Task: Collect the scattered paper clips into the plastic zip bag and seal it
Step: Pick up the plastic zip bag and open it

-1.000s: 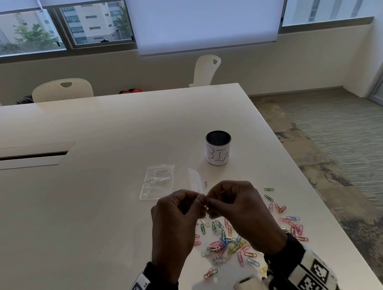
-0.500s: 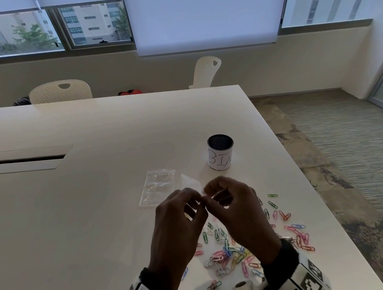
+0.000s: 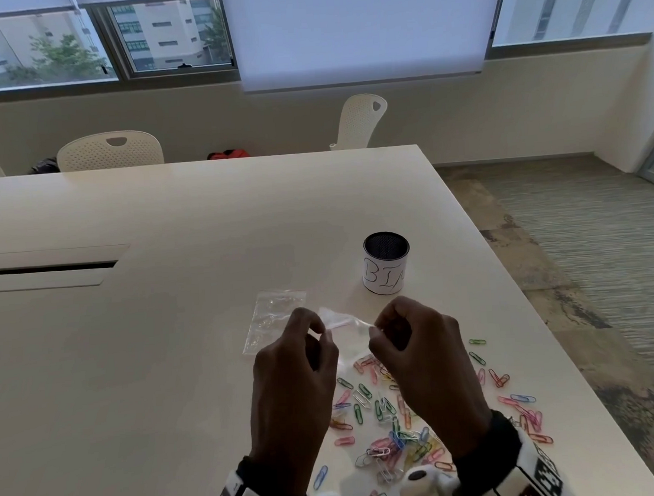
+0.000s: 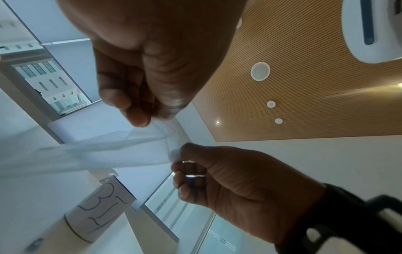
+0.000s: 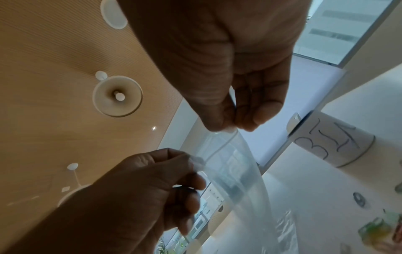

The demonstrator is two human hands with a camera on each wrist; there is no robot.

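I hold a small clear zip bag (image 3: 342, 319) in the air between both hands, a little above the table. My left hand (image 3: 317, 331) pinches its left top corner and my right hand (image 3: 377, 327) pinches its right top corner. In the left wrist view my left hand (image 4: 152, 118) nips the bag (image 4: 108, 151) between thumb and fingertips, with the right hand (image 4: 185, 165) opposite. The right wrist view shows my right hand (image 5: 230, 126) pinching the zip strip of the bag (image 5: 234, 171). Many coloured paper clips (image 3: 387, 418) lie scattered on the white table (image 3: 133, 377) under and right of my hands.
A second clear bag (image 3: 274, 321) lies flat on the table just left of my hands. A black mesh cup (image 3: 386, 263) with a paper label reading BIN stands behind them. The table's right edge (image 3: 549, 348) runs close to the clips. Chairs stand at the far side.
My hands were pressed together on the bag's top; now they have drawn apart sideways, stretching the bag's top edge between them. The clips have not moved.
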